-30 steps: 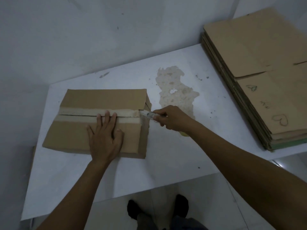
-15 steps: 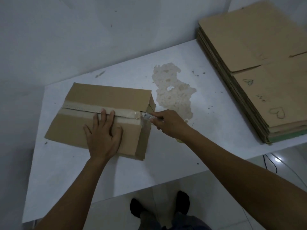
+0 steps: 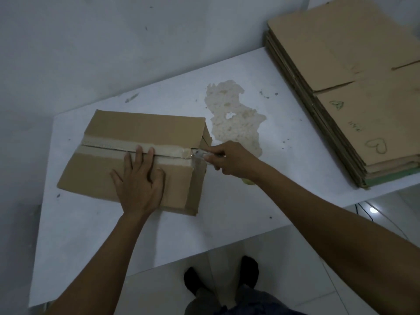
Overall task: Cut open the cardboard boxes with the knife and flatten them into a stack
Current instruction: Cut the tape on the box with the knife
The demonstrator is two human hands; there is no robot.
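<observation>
A brown cardboard box (image 3: 145, 130) lies on the white table (image 3: 227, 219), its top seam covered by a strip of pale tape. My left hand (image 3: 138, 178) presses flat on the near flap, fingers straight and reaching the seam. My right hand (image 3: 229, 160) grips a small knife (image 3: 200, 154) whose blade meets the tape at the box's right end. The seam looks split along its left part. A stack of flattened cardboard (image 3: 354, 87) sits at the table's far right.
A rough, peeled patch (image 3: 234, 119) marks the tabletop just behind my right hand. Grey walls close the table's back and left. Below the near table edge are my legs and shoes on a tiled floor (image 3: 295, 269).
The knife tip has moved from just off the box's right end onto the tape at that end. My left hand has stayed pressed on the flap.
</observation>
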